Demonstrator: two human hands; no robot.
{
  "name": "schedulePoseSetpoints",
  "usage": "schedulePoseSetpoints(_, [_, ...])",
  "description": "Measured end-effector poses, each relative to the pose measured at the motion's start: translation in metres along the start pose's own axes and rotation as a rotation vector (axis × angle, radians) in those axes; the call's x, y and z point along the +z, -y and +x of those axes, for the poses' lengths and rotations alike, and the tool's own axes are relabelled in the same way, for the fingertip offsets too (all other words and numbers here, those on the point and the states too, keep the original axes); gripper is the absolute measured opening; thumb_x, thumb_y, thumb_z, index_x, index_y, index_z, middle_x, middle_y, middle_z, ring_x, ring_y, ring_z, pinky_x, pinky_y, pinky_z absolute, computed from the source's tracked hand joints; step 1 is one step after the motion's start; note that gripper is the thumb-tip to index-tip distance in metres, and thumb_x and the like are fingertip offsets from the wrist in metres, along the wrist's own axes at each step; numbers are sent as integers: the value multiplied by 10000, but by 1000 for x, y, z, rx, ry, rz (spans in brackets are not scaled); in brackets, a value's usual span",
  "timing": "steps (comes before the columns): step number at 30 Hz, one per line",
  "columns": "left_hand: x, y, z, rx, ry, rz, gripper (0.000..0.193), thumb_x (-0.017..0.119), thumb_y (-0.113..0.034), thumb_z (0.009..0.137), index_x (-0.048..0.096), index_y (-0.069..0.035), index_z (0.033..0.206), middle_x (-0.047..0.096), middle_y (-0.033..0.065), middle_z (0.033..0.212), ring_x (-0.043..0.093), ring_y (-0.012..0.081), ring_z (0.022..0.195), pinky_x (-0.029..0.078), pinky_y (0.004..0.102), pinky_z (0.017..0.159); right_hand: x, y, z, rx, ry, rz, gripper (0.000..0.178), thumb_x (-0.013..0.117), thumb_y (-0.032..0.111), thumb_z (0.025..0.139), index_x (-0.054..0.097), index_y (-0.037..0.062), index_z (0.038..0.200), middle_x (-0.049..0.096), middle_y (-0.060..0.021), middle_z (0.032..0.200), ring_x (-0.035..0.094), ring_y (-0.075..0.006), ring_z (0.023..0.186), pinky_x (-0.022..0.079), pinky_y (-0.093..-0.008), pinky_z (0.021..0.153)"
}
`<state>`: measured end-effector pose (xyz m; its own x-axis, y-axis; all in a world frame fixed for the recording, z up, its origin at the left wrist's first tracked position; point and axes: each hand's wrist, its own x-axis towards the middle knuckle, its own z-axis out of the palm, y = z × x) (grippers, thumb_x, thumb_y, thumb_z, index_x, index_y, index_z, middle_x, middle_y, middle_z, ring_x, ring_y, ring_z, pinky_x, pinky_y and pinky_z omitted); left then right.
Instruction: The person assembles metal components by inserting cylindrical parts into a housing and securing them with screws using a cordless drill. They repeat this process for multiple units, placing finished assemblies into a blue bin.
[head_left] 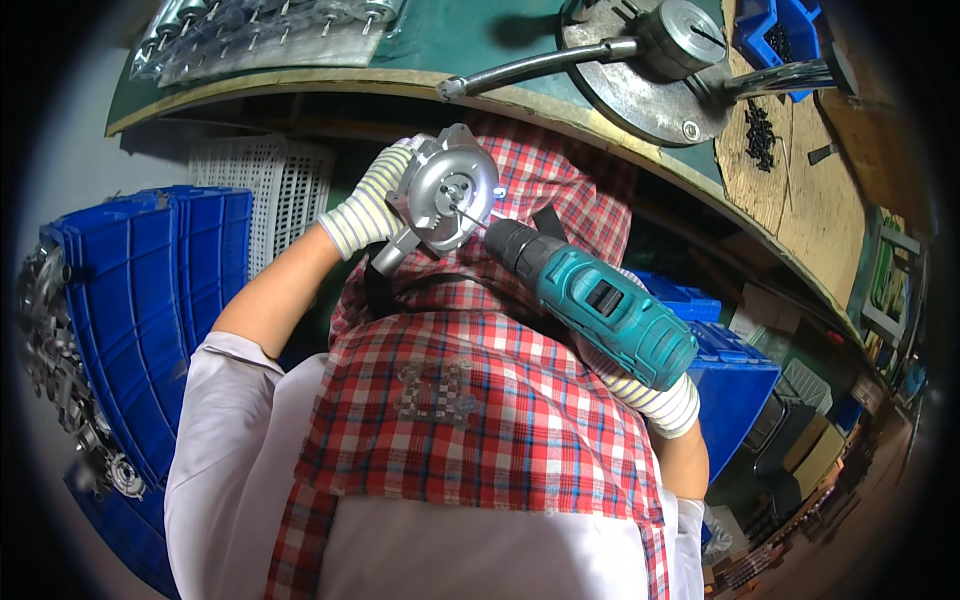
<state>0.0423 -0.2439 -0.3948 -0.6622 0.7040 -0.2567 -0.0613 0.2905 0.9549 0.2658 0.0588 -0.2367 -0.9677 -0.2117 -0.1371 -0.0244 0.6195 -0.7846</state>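
Observation:
My left hand [366, 214], in a striped knit glove, is wrapped around the rim of a round silver metal housing [455, 168]. The housing has a short pipe stub at its lower left, and its dished face is turned toward the drill. A teal cordless drill [610, 305] with a black chuck is gripped in my right hand [660, 402]. The drill body hides most of that hand's fingers. From the chuck a long thin bit [472, 217] reaches to the middle of the housing's face. Whether its tip sits in a screw there is too small to tell.
Ahead is a green-topped bench [480, 45] bearing a round metal fixture [620, 85] with a lever. Black screws [760, 138] lie near a blue bin [778, 35]. Wrapped shafted parts [270, 35] lie far left. Blue crates [130, 280] and a white basket [262, 195] flank me.

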Motion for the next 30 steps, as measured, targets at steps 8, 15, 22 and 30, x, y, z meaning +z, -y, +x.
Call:
schedulePoseSetpoints(8, [-3, 3, -2, 174, -66, 308, 631, 823, -313, 640, 599, -48, 1167, 590, 129, 1146, 568, 287, 1095, 458, 380, 1017, 1, 8, 7, 43, 28, -48, 450, 807, 165, 844, 674, 87, 1267, 750, -91, 1135, 698, -239, 1135, 535, -344, 1003])
schedulePoseSetpoints(15, [-1, -4, 6, -345, 97, -1498, 200, 579, -240, 1032, 667, -78, 1112, 719, 81, 1091, 677, 176, 1050, 559, 332, 953, -17, 2, -40, 186, -181, 308, 512, 880, 89, 759, 688, 64, 1234, 744, -117, 1123, 701, -260, 1088, 530, -406, 983])
schedulePoseSetpoints(22, [-4, -87, 71, 121, 264, -1053, 405, 560, -309, 1042, 524, -74, 1370, 605, 105, 1330, 576, 224, 1247, 485, 393, 1093, -90, 34, -59, 116, -1100, 410, 433, 748, 134, 888, 633, -6, 1280, 710, -112, 998, 689, -200, 857, 560, -366, 831])
schedulePoseSetpoints(30, [49, -192, 246, 707, 455, -757, 551, 501, -395, 1068, 368, -107, 1518, 466, 119, 1505, 455, 264, 1383, 415, 443, 1157, -152, -100, -51, 291, -1240, -388, 701, 794, 92, 878, 458, -4, 1485, 723, -175, 1208, 704, -273, 1031, 523, -345, 946])
